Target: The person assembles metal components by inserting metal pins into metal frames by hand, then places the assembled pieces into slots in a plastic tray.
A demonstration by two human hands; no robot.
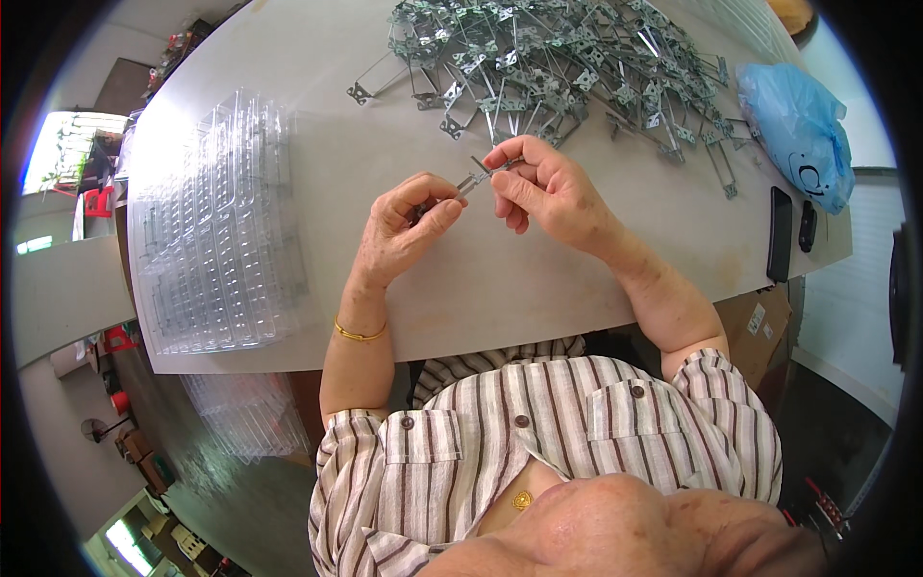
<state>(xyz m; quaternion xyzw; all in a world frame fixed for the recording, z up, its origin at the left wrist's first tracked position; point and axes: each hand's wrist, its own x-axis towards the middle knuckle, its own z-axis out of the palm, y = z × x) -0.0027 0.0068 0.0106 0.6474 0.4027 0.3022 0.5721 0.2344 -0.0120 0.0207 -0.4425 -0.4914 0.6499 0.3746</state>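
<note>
The left hand [409, 219] and right hand [552, 195] pinch a metal part [467, 185], probably light, stiff and slick, best gripped by its ends, near-side of the far pile [524, 72].

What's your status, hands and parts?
Left hand, right hand: both pinching. Slim metal fitting: held between them. Metal bracket pile: beyond the hands, not in the way.
</note>
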